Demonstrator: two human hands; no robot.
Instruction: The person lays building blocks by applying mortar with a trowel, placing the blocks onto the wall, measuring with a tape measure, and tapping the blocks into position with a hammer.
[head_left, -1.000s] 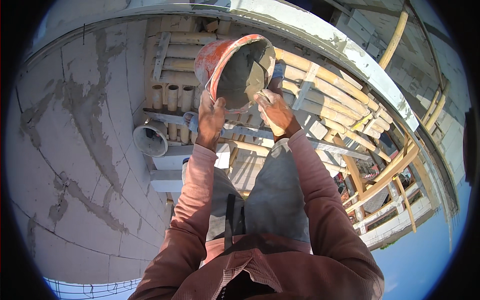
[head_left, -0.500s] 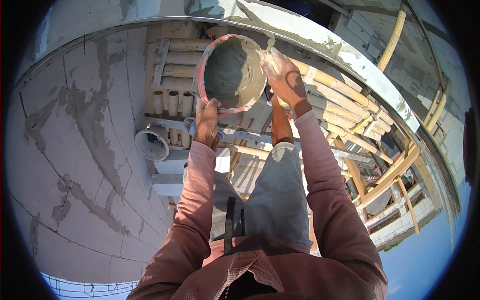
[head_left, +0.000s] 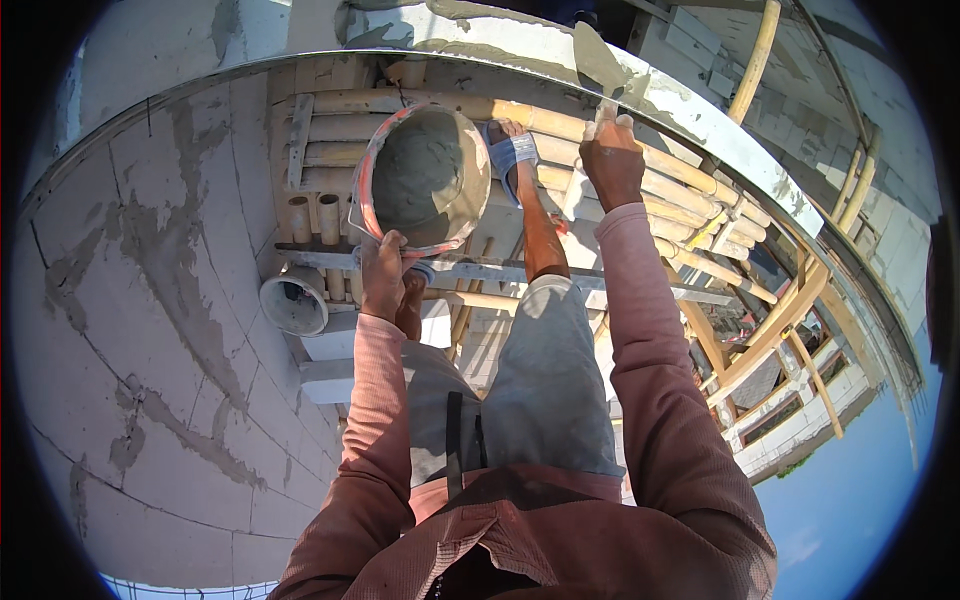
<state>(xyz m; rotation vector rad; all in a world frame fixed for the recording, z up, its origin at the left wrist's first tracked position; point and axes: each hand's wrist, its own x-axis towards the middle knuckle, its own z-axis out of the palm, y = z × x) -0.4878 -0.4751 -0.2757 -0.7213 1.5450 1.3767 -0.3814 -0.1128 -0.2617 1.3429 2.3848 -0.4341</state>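
Note:
My left hand point(head_left: 383, 278) grips the lower rim of a red bucket point(head_left: 372, 170) that is tilted toward me, with grey mortar inside. My right hand point(head_left: 612, 160) is raised to the right of the bucket, apart from it. It is closed on the pale handle of a trowel point(head_left: 598, 62), whose grey blade lies at the curved top edge of the block wall point(head_left: 700, 110). My bare leg and sandalled foot point(head_left: 508, 150) stand on the bamboo poles just behind the bucket.
A grey block wall with mortar smears point(head_left: 150, 320) fills the left. Bamboo scaffold poles point(head_left: 690, 195) run under my feet, with a metal bar point(head_left: 620, 275) across them. A pale round bucket point(head_left: 293, 302) hangs by the wall. Open drop and sky lie lower right.
My right hand has left the bucket's rim and gone up and right to the wall's top edge with the trowel. The bucket now hangs from my left hand alone, slightly lower.

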